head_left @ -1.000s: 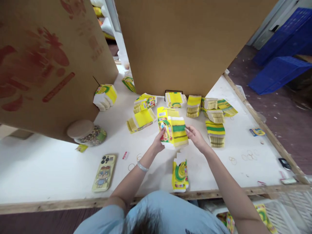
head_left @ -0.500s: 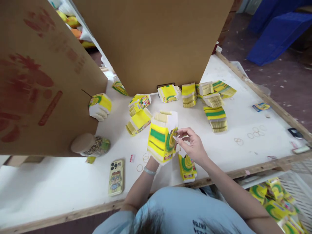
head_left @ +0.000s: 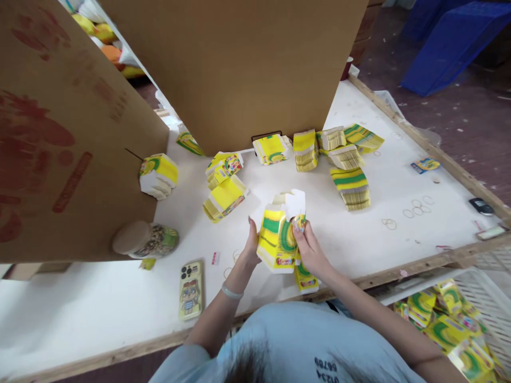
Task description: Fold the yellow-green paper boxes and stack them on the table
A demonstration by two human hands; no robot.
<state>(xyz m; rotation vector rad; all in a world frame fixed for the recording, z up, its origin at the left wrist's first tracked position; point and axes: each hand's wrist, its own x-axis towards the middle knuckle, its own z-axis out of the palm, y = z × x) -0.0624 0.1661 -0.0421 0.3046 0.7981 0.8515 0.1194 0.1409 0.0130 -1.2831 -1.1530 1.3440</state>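
Between my hands is a stack of flat yellow-and-green printed cartons [head_left: 272,242], tilted above the table with its white flaps upward. My left hand [head_left: 251,246] is at its left side, thumb raised and the other fingers partly hidden behind the cartons. My right hand [head_left: 310,249] closes on the right edge, fingertips at the printed front near the white flap. Just below, another yellow carton [head_left: 306,281] lies at the table's front edge, partly covered by my right hand and the held stack.
Several carton stacks [head_left: 350,186] lie across the white table [head_left: 279,183]. A phone [head_left: 191,291], a lidded jar [head_left: 154,239] and rubber bands [head_left: 417,208] are also there. Large cardboard boxes [head_left: 227,69] stand behind. A white crate [head_left: 491,303] of yellow packs sits lower right.
The held stack has moved right and slightly down in view. My left hand has come from behind it to its left side. My right fingers have closed on its right edge.
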